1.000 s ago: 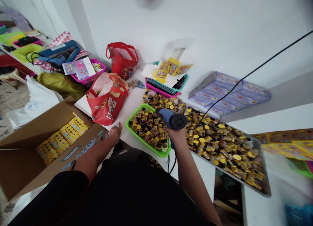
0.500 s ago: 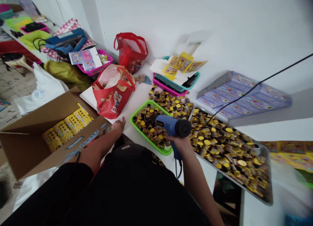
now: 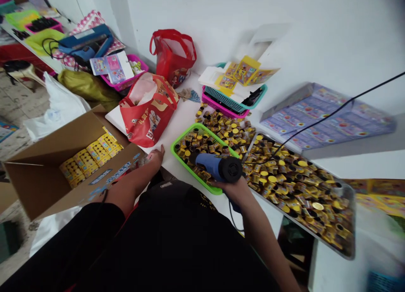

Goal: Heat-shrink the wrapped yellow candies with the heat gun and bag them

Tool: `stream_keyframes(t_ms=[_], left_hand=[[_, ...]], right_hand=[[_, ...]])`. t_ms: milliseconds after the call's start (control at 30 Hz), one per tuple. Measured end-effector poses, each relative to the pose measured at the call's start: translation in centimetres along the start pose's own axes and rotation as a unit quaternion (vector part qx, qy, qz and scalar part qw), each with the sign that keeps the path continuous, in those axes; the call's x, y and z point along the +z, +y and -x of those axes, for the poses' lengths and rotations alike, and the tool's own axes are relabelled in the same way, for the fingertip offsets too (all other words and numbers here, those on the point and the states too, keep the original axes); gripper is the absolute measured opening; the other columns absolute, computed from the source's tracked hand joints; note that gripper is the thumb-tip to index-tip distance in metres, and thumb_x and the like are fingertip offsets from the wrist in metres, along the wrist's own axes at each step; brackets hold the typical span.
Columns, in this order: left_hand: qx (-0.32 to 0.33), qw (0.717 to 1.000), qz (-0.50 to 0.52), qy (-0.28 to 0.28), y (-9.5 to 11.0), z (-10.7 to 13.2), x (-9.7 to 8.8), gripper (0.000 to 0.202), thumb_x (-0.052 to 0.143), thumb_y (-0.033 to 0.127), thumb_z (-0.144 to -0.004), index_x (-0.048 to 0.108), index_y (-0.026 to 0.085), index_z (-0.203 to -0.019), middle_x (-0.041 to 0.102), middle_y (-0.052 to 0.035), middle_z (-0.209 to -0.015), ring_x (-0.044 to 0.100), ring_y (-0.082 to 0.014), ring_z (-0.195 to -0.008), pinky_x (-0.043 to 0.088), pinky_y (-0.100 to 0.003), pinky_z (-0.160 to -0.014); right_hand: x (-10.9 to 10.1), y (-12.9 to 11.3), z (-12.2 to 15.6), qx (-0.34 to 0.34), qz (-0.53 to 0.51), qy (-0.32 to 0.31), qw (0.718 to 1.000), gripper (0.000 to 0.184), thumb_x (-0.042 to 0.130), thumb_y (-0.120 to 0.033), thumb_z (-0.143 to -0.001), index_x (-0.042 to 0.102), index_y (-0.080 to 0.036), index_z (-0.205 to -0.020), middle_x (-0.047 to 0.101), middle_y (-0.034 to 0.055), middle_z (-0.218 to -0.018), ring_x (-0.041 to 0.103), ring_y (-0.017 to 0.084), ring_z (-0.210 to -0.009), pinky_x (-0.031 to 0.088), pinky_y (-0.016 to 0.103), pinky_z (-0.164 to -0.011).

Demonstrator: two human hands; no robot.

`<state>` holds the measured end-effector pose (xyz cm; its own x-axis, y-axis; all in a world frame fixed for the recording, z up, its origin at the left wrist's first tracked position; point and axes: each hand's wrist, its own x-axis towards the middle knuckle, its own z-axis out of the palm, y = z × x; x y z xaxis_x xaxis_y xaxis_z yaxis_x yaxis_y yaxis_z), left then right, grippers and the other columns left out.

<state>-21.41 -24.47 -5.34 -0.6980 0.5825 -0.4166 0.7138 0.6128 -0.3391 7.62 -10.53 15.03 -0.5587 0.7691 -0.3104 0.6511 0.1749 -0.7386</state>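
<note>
Green plastic basket (image 3: 185, 135) of yellow-capped tubes (image 3: 190, 146)

Blue/blk heat gun (image 3: 218, 167), grn basket (image 3: 186, 135)

Red tote bag (image 3: 147, 111) — blocking the left hand (image 3: 154, 157).

Black short-sleeved top (image 3: 164, 245), yellow lettering (image 3: 205, 206), thin dark wristband (image 3: 104, 195)
</note>
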Motion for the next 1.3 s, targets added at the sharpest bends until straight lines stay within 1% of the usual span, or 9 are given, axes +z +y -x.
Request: stream_keyframes(t_ms=[233,467,600,700,800,900,1033,1100,1300], left_hand=[[0.001,1.000,0.011,-0.011,-0.1,0.0,0.1,0.077,0.037,0.005,-0.096,0.017,0.019,-0.169,0.069,-0.0285,-0.117,0.073,-0.0375,-0.093,0.061,-0.048,-0.068],[0.008,0.997,0.075,-0.014,-0.3,-0.2,-0.2,0.071,0.044,0.023,-0.100,0.023,0.014,-0.167,0.065,-0.0335,-0.121,0.069,-0.0429,-0.096,0.058,-0.054,-0.070],[0.014,0.996,0.089,-0.011,-0.5,-0.2,-0.2,0.085,0.061,0.038,-0.094,0.024,0.012,-0.167,0.065,-0.0345,-0.118,0.069,-0.0459,-0.095,0.058,-0.054,-0.069],[0.016,0.999,0.035,-0.016,-0.6,0.0,-0.3,0.104,0.075,0.035,-0.085,0.016,0.015,-0.168,0.065,-0.0328,-0.118,0.070,-0.0464,-0.096,0.059,-0.050,-0.068],[0.018,0.999,0.029,-0.025,-0.7,0.4,-0.7,0.114,0.080,0.035,-0.081,0.011,0.015,-0.169,0.064,-0.0323,-0.118,0.071,-0.0466,-0.098,0.059,-0.049,-0.071],[0.012,0.996,0.088,-0.024,-0.8,0.7,-1.1,0.114,0.083,0.039,-0.079,0.016,0.014,-0.168,0.064,-0.0325,-0.118,0.070,-0.0484,-0.100,0.058,-0.051,-0.073],[0.025,0.997,0.078,-0.008,-0.9,0.9,-1.2,0.113,0.083,0.039,-0.077,0.021,0.010,-0.167,0.066,-0.0309,-0.112,0.071,-0.0445,-0.094,0.057,-0.045,-0.068],[0.030,0.999,0.041,-0.011,-0.8,0.8,-1.1,0.118,0.085,0.038,-0.075,0.017,0.011,-0.168,0.066,-0.0308,-0.112,0.071,-0.0443,-0.092,0.056,-0.044,-0.066],[0.014,0.999,0.009,-0.034,-0.5,0.5,-1.0,0.123,0.087,0.036,-0.073,0.012,0.016,-0.169,0.065,-0.0320,-0.117,0.071,-0.0472,-0.093,0.056,-0.045,-0.064]], right_hand=[[-4.8,3.2,5.6,0.043,0.053,0.042,0.997,0.045,0.083,-0.033,-0.058,0.077,-0.021,-0.101,0.077,0.0040,-0.092,0.072,0.029,-0.095,0.059,0.042,-0.088],[-5.9,6.4,9.3,0.096,0.057,0.110,0.988,0.044,0.083,-0.035,-0.059,0.076,-0.023,-0.101,0.077,0.0037,-0.092,0.073,0.032,-0.098,0.059,0.044,-0.086],[-4.9,6.2,8.8,0.135,0.025,0.087,0.987,0.040,0.086,-0.032,-0.052,0.075,-0.023,-0.088,0.075,0.0017,-0.081,0.073,0.031,-0.086,0.060,0.045,-0.082],[-3.8,5.6,7.6,0.153,-0.008,0.062,0.986,0.044,0.087,-0.030,-0.049,0.075,-0.022,-0.091,0.076,0.0024,-0.084,0.074,0.031,-0.087,0.061,0.044,-0.082],[-3.4,5.7,7.2,0.150,0.002,0.085,0.985,0.050,0.086,-0.030,-0.051,0.076,-0.021,-0.098,0.077,0.0050,-0.092,0.074,0.032,-0.093,0.060,0.046,-0.086],[-4.6,6.9,7.9,0.127,0.033,0.113,0.985,0.055,0.084,-0.031,-0.052,0.075,-0.023,-0.106,0.077,0.0054,-0.101,0.073,0.033,-0.102,0.058,0.048,-0.093],[-6.4,7.9,8.5,0.107,0.049,0.077,0.990,0.057,0.085,-0.028,-0.049,0.076,-0.023,-0.105,0.078,0.0051,-0.103,0.072,0.034,-0.106,0.057,0.048,-0.097],[-6.2,7.4,7.9,0.103,0.050,0.062,0.992,0.054,0.086,-0.028,-0.050,0.076,-0.024,-0.103,0.078,0.0050,-0.101,0.072,0.034,-0.105,0.057,0.047,-0.096],[-2.7,3.7,4.3,0.063,0.043,0.092,0.993,0.046,0.082,-0.027,-0.053,0.073,-0.021,-0.098,0.077,0.0092,-0.103,0.071,0.036,-0.107,0.056,0.051,-0.098]])
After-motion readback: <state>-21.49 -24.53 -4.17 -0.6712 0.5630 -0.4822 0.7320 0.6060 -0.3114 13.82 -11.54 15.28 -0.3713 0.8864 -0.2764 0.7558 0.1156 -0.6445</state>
